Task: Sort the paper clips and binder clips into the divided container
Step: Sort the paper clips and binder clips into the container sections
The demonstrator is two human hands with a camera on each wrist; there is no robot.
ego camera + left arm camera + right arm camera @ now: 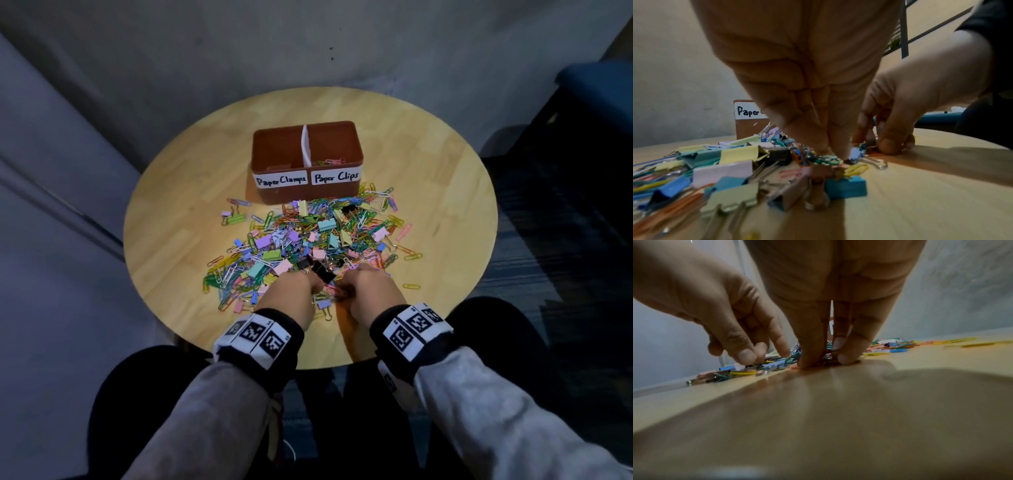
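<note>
Both hands worked the near edge of the clip pile (305, 246) on the table (171, 246). The left hand (291, 294) pinched down with bunched fingertips (830, 146); the right hand (368, 291) pinched paper clips (826, 361) against the wood. The container (306, 161) stood beyond the pile, a few clips in its right compartment

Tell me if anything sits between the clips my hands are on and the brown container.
Only the rest of the clip pile: it spreads across the table from both hands, left hand and right hand, up to the front wall of the container. Above the pile nothing visible blocks the way, and both compartments are open on top.
</note>
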